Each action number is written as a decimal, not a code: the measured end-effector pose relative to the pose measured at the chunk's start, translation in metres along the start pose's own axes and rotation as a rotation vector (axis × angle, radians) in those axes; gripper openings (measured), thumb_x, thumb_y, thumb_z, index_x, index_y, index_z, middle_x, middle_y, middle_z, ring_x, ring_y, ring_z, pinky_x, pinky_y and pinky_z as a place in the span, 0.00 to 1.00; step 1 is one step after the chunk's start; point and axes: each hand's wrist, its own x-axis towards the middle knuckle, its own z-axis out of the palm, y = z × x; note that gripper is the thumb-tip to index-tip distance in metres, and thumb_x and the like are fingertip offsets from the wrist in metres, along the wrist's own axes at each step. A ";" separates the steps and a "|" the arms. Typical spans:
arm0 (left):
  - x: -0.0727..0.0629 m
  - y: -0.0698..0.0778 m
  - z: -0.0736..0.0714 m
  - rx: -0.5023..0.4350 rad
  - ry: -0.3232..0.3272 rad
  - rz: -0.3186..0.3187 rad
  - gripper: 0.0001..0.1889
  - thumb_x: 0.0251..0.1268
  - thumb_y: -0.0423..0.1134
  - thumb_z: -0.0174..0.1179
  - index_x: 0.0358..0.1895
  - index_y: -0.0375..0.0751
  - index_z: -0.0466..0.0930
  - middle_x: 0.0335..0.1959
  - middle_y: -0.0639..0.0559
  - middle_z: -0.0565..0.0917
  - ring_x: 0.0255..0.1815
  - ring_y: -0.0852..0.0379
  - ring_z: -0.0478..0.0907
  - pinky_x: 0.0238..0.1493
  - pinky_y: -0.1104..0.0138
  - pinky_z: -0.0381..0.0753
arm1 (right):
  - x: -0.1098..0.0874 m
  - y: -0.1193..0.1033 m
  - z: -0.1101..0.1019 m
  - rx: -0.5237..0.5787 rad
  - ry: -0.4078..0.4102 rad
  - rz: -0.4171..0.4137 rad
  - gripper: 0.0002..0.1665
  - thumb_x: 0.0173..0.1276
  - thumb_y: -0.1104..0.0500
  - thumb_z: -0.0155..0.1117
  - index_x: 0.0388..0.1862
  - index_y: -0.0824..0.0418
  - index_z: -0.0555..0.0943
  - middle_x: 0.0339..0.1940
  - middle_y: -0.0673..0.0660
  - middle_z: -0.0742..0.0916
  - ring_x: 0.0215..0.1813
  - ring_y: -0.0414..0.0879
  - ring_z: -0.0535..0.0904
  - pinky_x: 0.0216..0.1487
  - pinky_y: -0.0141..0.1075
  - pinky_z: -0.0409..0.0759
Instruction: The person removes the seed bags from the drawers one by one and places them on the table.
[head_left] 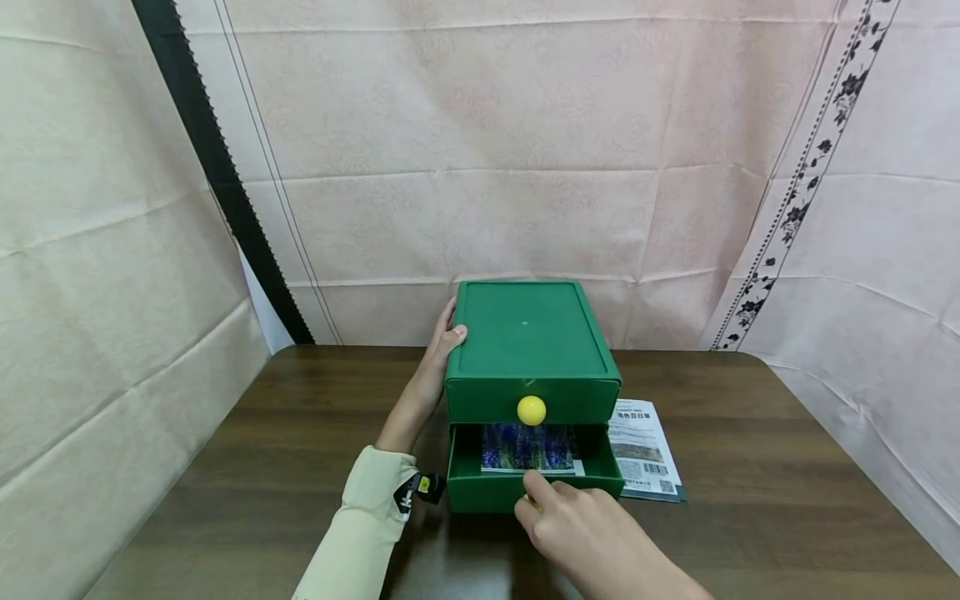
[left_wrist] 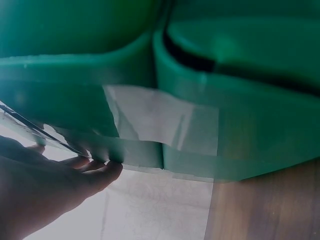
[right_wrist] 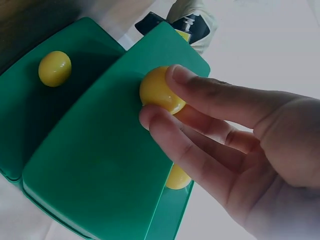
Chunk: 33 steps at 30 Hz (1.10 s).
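Note:
A green drawer cabinet [head_left: 525, 329] stands on the table, its top drawer closed with a round yellow knob [head_left: 532, 410] on the front. Below it, a green drawer [head_left: 483, 493] is pulled partway out. Inside lies a flat printed sheet [head_left: 525, 446] with purple flowers. My right hand [head_left: 573, 525] pinches the yellow knob [right_wrist: 159, 91] of that drawer between thumb and fingers. Against the cabinet's left side rests my left hand [head_left: 435, 358], thumb near the top edge. Its extended fingers also touch the green side in the left wrist view. A third yellow knob [right_wrist: 178, 177] shows partly behind the pulled drawer.
To the right of the cabinet, partly behind it, a printed leaflet [head_left: 647, 454] lies on the brown wooden table [head_left: 750, 467]. Pale patterned cloth [head_left: 480, 142] hangs behind and at both sides. A black wrist device [head_left: 427, 487] sits at the left sleeve.

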 end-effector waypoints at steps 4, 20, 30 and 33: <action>0.000 0.000 0.001 0.006 -0.001 0.001 0.41 0.78 0.58 0.39 0.88 0.59 0.33 0.88 0.49 0.38 0.87 0.41 0.38 0.79 0.32 0.44 | -0.001 -0.002 0.000 -0.021 -0.004 -0.004 0.07 0.66 0.63 0.77 0.39 0.54 0.86 0.34 0.48 0.75 0.22 0.33 0.62 0.17 0.25 0.57; 0.000 0.002 0.002 0.015 0.009 -0.008 0.42 0.77 0.59 0.40 0.88 0.60 0.34 0.88 0.49 0.37 0.87 0.41 0.37 0.78 0.31 0.42 | -0.002 -0.007 -0.001 0.022 -0.127 0.013 0.02 0.72 0.58 0.72 0.40 0.52 0.86 0.35 0.47 0.76 0.22 0.33 0.64 0.17 0.26 0.60; 0.000 0.001 0.002 -0.004 0.001 0.019 0.42 0.76 0.59 0.40 0.88 0.58 0.34 0.88 0.47 0.40 0.87 0.41 0.41 0.79 0.34 0.46 | -0.004 -0.009 0.001 -0.033 -0.046 -0.020 0.02 0.73 0.57 0.71 0.39 0.51 0.85 0.37 0.48 0.78 0.21 0.32 0.62 0.16 0.24 0.54; 0.000 0.001 0.002 -0.007 0.002 0.025 0.42 0.76 0.58 0.40 0.88 0.59 0.34 0.88 0.47 0.40 0.87 0.41 0.42 0.79 0.34 0.47 | -0.003 -0.010 0.002 -0.038 -0.038 -0.022 0.03 0.74 0.57 0.71 0.38 0.51 0.85 0.36 0.48 0.78 0.20 0.32 0.61 0.16 0.24 0.53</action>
